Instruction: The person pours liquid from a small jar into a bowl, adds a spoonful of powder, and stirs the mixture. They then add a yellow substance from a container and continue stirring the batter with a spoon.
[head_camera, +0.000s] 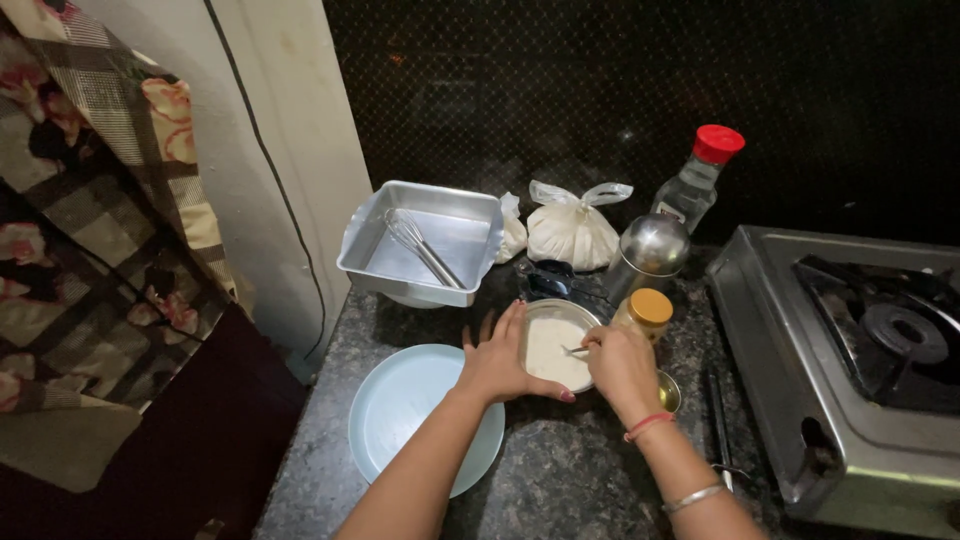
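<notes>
On counter: steel bowl w/ white batter, left hand steadying (fingers spread), right hand gripping spoon.

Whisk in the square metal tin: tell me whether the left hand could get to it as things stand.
Probably yes. The whisk lies uncovered in the open tin, just beyond the left hand, which rests on the steel bowl rim holding nothing. Only bare counter seems to lie between them.
</notes>
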